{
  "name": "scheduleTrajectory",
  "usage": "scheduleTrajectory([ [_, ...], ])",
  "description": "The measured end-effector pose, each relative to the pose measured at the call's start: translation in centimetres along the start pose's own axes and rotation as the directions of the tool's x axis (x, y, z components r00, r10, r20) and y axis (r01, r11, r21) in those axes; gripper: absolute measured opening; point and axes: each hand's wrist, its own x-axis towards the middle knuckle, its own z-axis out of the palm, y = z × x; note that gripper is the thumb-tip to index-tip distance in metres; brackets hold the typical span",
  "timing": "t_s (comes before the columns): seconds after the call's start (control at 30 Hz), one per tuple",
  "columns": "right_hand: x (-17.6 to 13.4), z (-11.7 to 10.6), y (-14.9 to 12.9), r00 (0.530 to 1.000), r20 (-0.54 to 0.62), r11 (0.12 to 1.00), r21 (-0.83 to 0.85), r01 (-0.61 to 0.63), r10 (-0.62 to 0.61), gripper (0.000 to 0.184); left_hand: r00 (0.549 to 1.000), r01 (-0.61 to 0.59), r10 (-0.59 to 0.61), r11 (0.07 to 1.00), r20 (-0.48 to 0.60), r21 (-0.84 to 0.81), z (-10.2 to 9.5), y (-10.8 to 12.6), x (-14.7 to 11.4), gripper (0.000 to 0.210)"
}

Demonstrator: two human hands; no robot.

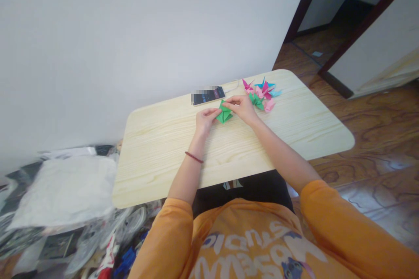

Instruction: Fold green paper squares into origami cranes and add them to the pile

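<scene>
A piece of green origami paper point(224, 116), partly folded with creases showing, is held between my two hands above the wooden table point(157, 148). My left hand point(205, 120) pinches its left edge between thumb and fingers. On the upper right of the paper, the fingers of my right hand point(240, 107) are closed. Just right of that hand lies a group of folded paper cranes: a green crane point(257, 101), a magenta crane point(266, 90), a blue crane point(263, 83) and several pink pieces.
A phone point(208, 95) with a lit screen and a white cable point(232, 87) lies by the wall at the table's back edge. White plastic bags point(65, 187) and clutter fill the floor at left. A doorway point(327, 30) stands at the right.
</scene>
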Motion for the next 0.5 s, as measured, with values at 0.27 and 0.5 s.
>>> scheduleTrajectory([
  [0.27,0.07,0.03,0.12,0.998,-0.052,0.999,0.024,-0.037,0.038,0.017,0.974,-0.204,0.201,0.979,-0.103,-0.018,0.28,-0.34,0.32,0.024],
  [0.5,-0.58,0.44,-0.61,0.991,-0.094,0.991,-0.104,0.088,-0.098,0.012,0.930,-0.367,0.368,0.927,0.002,0.082,0.75,-0.20,-0.25,0.015],
])
